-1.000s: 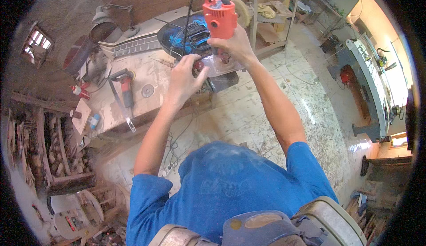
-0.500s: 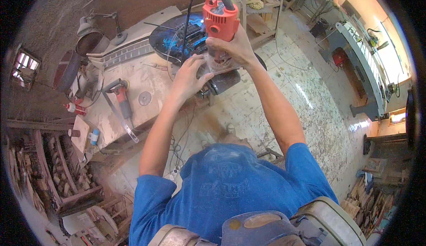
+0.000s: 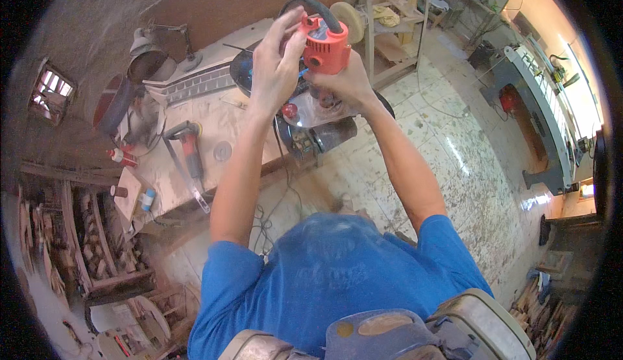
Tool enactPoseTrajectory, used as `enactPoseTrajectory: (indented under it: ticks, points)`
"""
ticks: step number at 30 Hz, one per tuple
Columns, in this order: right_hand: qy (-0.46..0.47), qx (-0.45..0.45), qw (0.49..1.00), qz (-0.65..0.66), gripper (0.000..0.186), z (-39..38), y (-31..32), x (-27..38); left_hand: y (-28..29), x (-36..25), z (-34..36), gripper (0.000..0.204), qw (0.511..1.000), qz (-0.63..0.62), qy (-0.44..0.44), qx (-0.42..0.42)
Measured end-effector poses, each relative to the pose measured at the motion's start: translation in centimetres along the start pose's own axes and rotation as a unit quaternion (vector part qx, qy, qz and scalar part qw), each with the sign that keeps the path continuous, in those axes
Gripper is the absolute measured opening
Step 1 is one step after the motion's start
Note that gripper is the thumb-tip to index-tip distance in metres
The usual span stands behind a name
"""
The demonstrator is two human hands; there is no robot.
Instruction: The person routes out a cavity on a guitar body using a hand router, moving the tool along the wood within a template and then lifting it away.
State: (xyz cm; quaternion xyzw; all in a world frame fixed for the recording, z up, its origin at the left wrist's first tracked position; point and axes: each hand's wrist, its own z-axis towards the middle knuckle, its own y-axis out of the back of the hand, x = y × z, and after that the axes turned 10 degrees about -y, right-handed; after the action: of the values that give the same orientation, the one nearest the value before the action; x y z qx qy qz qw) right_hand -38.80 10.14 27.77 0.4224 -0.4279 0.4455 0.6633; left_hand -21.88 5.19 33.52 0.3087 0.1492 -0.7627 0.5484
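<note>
A red trim router (image 3: 326, 52) stands upright in front of me, a thick black cord looping from its top. My right hand (image 3: 350, 82) is wrapped round the router's lower body. Beside the top of the router is my left hand (image 3: 278, 61), its fingers stretched upward near the motor housing; whether the fingertips touch it I cannot tell. At the router's foot is a clear base plate (image 3: 318, 115) with a red knob (image 3: 289, 110). A dark rounded piece (image 3: 241, 74) with blue patches lies underneath, mostly covered by my hands and the tool.
On the dusty workbench (image 3: 227, 126) to the left lie an angle grinder (image 3: 190, 149), a loose disc (image 3: 222, 151) and a red bottle (image 3: 123, 157). A desk lamp (image 3: 188, 52) stands behind. Cables (image 3: 263, 224) trail on the floor, and a grey machine (image 3: 532, 113) stands right.
My left hand has left the base plate and risen to the router's top, uncovering the red knob. My right hand stays round the router. The view has shifted slightly.
</note>
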Motion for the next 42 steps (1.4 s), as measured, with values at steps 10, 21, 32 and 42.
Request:
enactPoseTrajectory:
  ticks: [10,21,32,42]
  points:
    - [0.018,0.013,0.999,-0.024,0.053,0.4,0.6,0.3,0.0,3.2,-11.0,0.025,0.979,0.175,0.092,0.04]
    - [0.07,-0.052,0.995,-0.051,0.041,0.1,-0.4,0.0,-5.2,1.3,-12.3,0.032,0.912,0.402,-0.055,0.065]
    - [0.082,-0.045,0.995,-0.044,0.043,0.1,-0.5,-0.3,-7.0,1.2,-14.7,0.025,0.938,0.299,-0.129,0.116]
    - [0.053,-0.035,0.998,-0.028,0.042,-0.1,-0.6,-0.3,0.7,6.1,-12.9,0.076,0.92,0.338,-0.007,0.198]
